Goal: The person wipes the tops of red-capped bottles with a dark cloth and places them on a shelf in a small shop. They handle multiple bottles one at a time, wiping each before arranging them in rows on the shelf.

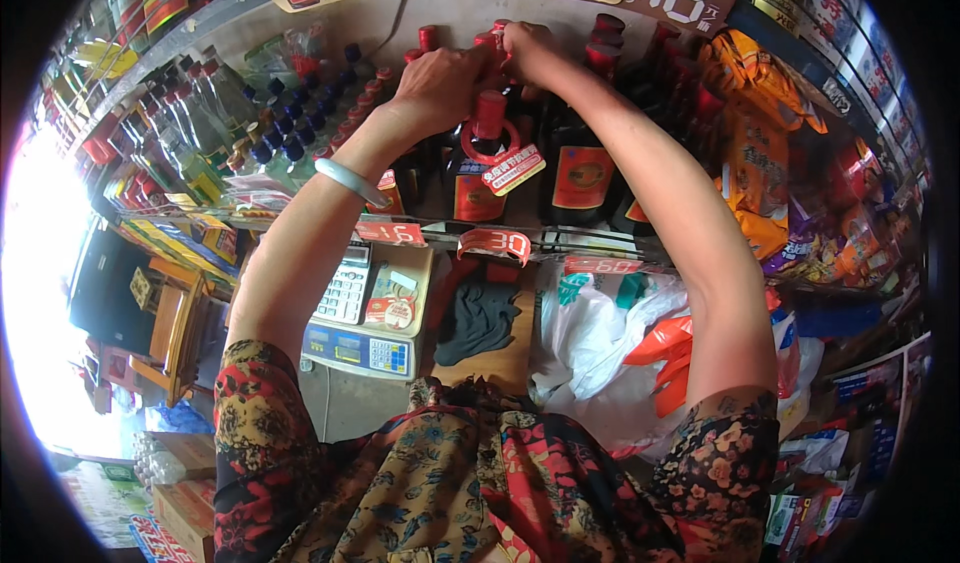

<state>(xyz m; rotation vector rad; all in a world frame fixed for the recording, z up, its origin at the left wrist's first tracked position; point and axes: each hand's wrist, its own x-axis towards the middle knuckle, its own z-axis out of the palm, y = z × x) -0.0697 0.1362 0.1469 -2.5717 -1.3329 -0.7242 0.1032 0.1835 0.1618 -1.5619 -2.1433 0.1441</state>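
Note:
Deep on the shelf, my left hand [437,88] is closed at the red neck of a bottle [487,46], its fingertips partly hidden. My right hand [529,54] curls around the red caps at the same spot, from the other side. In front of them stands a dark bottle [480,188] with a red cap, a red ring and a tag hung on its neck. A wider dark bottle [581,176] with a red and gold label is upright to its right, below my right forearm. My bodies of the gripped bottles are mostly hidden.
Small bottles with blue caps [304,133] and clear bottles [199,105] crowd the left. Orange snack bags [754,173] fill the right. Price tags [495,245] line the shelf edge. Below are a scale [360,349], a calculator [343,285], black cloth [478,319] and plastic bags [592,330].

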